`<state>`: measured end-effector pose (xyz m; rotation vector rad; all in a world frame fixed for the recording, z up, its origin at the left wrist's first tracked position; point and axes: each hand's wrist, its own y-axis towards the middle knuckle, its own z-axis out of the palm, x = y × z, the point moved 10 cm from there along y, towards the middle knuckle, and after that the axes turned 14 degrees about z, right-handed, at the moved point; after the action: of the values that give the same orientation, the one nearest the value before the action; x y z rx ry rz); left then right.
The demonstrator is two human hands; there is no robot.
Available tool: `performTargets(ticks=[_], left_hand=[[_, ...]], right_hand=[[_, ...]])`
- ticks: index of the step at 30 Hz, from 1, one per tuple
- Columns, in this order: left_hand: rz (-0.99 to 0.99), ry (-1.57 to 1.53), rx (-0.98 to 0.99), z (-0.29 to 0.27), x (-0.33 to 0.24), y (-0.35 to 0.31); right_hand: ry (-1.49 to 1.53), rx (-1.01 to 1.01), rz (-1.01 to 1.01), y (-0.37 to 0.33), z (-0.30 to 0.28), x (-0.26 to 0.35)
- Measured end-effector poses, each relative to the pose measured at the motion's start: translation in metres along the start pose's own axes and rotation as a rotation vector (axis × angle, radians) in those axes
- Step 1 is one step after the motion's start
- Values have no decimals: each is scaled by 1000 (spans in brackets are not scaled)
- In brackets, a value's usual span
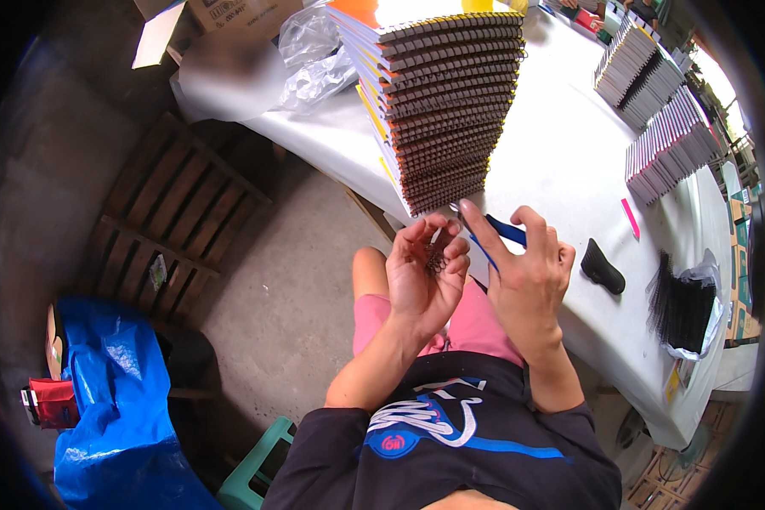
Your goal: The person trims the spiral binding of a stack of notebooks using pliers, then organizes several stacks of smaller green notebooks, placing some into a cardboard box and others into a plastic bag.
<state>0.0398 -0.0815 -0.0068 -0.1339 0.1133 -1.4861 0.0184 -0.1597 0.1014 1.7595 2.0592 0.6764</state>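
My left hand (425,272) cups a short wire coil (436,259), fingers curled about it, just below the tall stack of spiral notebooks (442,102). My right hand (527,272) grips blue-handled pliers (501,229) at the coil's end. A slipped squeeze could nick my fingertips. Right of the stack lie a black pouch (602,265) and a bag of coils (684,310).

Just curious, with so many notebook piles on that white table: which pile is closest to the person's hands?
The tall stack of spiral notebooks with orange and yellow covers, directly above the hands. The other piles lie flatter, at the table's far right.
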Motion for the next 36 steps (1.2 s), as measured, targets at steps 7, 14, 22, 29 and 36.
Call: performTargets(ticks=[7,14,22,29,36], left_hand=[[159,-6,48,-8,-84,41],[785,445,215,128,-223,188],[350,1417,121,123,-213,377],[696,1183,500,186,-182,293],[1280,1164,1345,248,-120,65]], right_hand=[[216,315,159,-22,66,-75],[186,130,80,-45,99,-97],[150,104,43,-48,100,-92],[166,57,58,-51,100,-98],[344,-8,-24,-50,85,-96]])
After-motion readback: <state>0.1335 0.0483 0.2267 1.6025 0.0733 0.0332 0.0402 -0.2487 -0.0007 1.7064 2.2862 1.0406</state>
